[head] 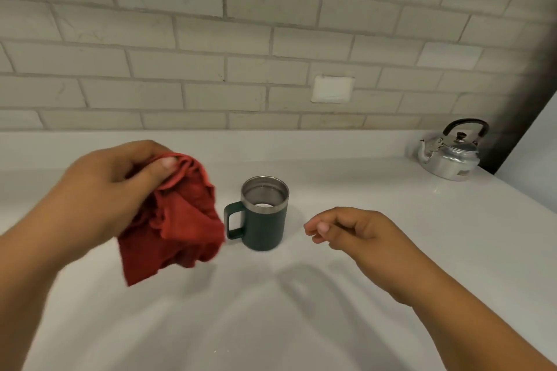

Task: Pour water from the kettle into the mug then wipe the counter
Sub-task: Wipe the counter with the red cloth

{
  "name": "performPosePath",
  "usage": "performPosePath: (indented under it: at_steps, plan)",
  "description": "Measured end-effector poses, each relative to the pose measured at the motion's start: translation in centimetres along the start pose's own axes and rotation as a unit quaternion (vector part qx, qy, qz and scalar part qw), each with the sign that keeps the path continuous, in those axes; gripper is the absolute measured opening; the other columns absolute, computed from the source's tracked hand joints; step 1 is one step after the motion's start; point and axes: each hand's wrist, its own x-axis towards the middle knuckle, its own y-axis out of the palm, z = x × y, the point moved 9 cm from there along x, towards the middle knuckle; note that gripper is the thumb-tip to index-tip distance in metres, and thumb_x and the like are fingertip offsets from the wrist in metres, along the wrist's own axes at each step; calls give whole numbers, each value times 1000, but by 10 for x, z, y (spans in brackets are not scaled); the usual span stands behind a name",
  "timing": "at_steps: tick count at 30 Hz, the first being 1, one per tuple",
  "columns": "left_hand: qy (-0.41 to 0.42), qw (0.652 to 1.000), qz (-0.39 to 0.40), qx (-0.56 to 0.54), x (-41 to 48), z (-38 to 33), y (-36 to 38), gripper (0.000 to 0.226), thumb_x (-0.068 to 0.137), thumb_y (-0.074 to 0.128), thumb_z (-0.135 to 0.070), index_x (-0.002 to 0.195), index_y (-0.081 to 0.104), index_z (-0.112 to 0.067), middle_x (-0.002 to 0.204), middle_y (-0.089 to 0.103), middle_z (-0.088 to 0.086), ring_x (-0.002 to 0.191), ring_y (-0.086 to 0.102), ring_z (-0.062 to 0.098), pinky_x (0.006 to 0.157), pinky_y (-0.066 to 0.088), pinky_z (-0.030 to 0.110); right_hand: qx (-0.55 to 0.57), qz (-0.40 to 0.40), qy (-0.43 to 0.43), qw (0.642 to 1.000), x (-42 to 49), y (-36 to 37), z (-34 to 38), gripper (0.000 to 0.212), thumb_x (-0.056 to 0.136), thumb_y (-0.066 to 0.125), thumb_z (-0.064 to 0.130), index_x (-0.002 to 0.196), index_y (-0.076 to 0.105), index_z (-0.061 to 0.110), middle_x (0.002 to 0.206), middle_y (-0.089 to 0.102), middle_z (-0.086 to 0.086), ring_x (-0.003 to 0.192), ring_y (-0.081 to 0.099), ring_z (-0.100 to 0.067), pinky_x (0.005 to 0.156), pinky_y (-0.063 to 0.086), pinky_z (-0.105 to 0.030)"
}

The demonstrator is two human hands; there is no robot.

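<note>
A dark green mug (pixel 265 221) with a steel rim stands upright in the middle of the white counter (pixel 271 310), its handle turned left. My left hand (pixel 111 190) is raised above the counter just left of the mug and grips a crumpled red cloth (pixel 174 226), which hangs down from my fingers. My right hand (pixel 352 230) hovers a little to the right of the mug, fingers loosely curled and holding nothing. A shiny metal kettle (pixel 450 156) with a black handle sits at the far right back corner, its spout pointing left.
A wall of pale brick tiles (pixel 211 54) rises behind the counter, with a white cover plate (pixel 331 89) on it. A dark vertical edge (pixel 518 117) closes the counter on the right behind the kettle.
</note>
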Motion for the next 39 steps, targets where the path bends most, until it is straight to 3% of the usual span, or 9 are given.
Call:
performPosePath:
  at_steps: [3,8,12,16,21,24,28,32,39]
  plan:
    - [40,998,28,-38,-6,-45,45,18,89,50,-44,86,65,-33,68,67,-15,56,58,1,54,44,14,37,-21,-45,998,-6,-1,16,22,83,59,51,103,67,43,109,68,17,106,61,-4,93,48,-33]
    - [116,987,85,-69,-21,-111,112,18,92,49,-36,79,60,-40,76,66,-20,73,61,-2,60,41,6,62,57,-84,993,-18,18,26,83,67,64,70,138,24,56,141,40,32,133,34,8,106,33,-30]
    - [154,984,47,-77,-29,-136,141,7,86,53,-42,87,60,-42,85,66,-21,82,62,-2,66,41,4,126,-6,-73,989,-23,-8,11,51,76,71,45,124,53,40,119,67,9,113,61,-9,96,49,-36]
    - [108,985,27,-131,-26,-139,172,8,84,56,-45,89,58,-39,83,65,-17,74,62,1,61,45,12,201,-15,-44,979,-30,-44,-13,29,84,66,28,113,65,32,107,73,-2,101,69,-19,87,55,-38]
    - [38,980,115,-158,-18,-167,251,32,75,60,-59,102,56,-43,96,64,-20,87,61,0,73,53,25,279,-43,-19,959,-42,-122,-52,31,85,64,27,116,62,32,111,72,-2,103,68,-20,83,56,-32]
    - [-7,963,190,-190,-21,-190,305,40,75,72,-41,111,56,-36,102,67,-10,95,64,6,86,54,30,291,-30,-22,956,-49,-166,-68,37,83,65,32,120,60,30,114,71,-3,106,67,-21,86,55,-33]
    - [-12,959,147,-243,-21,-223,343,23,78,72,-15,97,62,-23,90,70,0,84,66,17,79,55,31,279,46,-21,959,-60,-202,-87,47,77,73,36,121,56,33,116,69,0,108,66,-20,84,54,-29]
    - [-14,966,126,-227,-25,-247,375,27,72,77,-21,94,63,-29,94,69,-6,86,65,16,76,56,34,261,58,-27,963,-67,-235,-110,37,82,72,17,116,60,25,113,71,-2,108,66,-20,84,54,-25]
    - [-28,983,133,-124,-27,-253,418,22,78,71,-30,92,61,-42,99,64,-18,88,61,0,67,49,19,200,-84,-8,976,-87,-343,-165,38,84,65,4,99,71,39,100,75,3,94,71,-14,73,53,-18]
